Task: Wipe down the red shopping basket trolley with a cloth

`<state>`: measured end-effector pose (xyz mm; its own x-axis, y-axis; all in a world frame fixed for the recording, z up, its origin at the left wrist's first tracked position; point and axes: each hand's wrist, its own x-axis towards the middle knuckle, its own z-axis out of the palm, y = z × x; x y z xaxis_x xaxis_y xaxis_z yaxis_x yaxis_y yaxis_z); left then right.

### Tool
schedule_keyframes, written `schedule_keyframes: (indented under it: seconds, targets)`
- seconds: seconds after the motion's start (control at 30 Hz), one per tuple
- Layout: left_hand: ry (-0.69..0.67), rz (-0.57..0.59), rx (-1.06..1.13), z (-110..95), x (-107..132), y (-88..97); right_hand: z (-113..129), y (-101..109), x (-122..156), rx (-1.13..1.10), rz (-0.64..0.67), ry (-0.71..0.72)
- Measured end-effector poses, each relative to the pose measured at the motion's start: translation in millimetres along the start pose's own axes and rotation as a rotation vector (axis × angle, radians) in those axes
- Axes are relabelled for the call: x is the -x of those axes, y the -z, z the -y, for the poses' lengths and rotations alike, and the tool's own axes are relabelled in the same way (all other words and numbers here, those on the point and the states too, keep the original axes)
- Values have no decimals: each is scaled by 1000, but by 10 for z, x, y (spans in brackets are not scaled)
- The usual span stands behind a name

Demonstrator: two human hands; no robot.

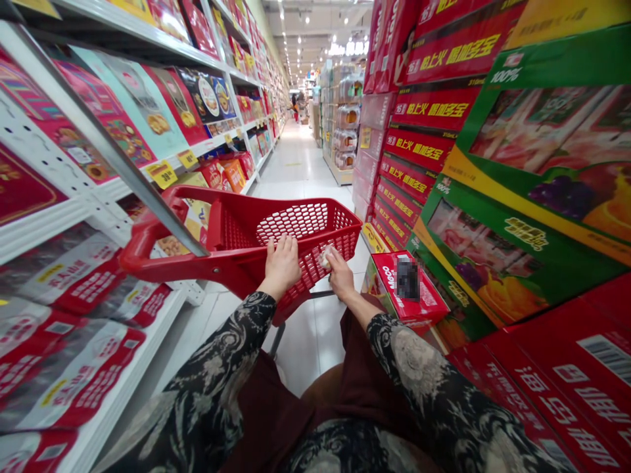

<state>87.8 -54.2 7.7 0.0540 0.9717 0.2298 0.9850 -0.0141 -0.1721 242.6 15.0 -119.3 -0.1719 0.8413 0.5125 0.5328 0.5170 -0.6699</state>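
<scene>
Cart rim (256, 200), left hand (282, 266) and right hand (341, 274) curled around it (white scrap (325, 257) at right)

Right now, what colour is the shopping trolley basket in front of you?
The shopping trolley basket is red, with a honeycomb pattern of holes, shown best in the head view.

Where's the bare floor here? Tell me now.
Bare white floor tiles run ahead of the red shopping cart, between the white shelves and the stacked juice cartons. A second strip lies under the cart. Crowded: the right side, where a red box sits beside the right hand.
</scene>
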Motion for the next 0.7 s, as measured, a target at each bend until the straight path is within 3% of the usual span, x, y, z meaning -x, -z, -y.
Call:
schedule_keyframes:
  seconds: [0.13, 0.27, 0.5, 0.7]
  targets:
    - [-12, -22, 8, -44, -37, -31, 292, 106, -304, -92, -205, 130]
    - [-55, -38, 15, -58, -22, -23, 459, 69, -445, -108, -130, 199]
    - [-20, -95, -53, 57, 121, 31, 208, -13, -265, -60, -75, 240]
    - [-55, -59, -71, 80, 116, 17, 69, 5, -115, -33, -34, 133]
